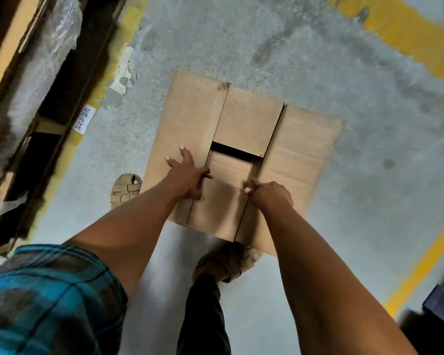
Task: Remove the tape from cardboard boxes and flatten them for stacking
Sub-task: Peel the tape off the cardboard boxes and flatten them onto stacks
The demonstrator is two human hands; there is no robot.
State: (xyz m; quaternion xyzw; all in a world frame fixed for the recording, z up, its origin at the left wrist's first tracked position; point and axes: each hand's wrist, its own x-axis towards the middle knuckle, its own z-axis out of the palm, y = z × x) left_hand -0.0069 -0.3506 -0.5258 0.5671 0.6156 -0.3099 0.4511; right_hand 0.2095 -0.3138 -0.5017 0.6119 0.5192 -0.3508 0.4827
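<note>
Cardboard box (244, 139) on the floor, flaps folded in; left hand (187, 175) spread flat, right hand (269, 194) pinching a flap.

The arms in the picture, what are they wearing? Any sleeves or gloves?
No gloves. Both the left hand and the right hand are bare, with no rings, watch or bracelet showing, and the fingernails look short and pale. Both forearms are bare too. A short sleeve in blue, teal and black checks covers the left upper arm. The right sleeve is out of view.
</note>
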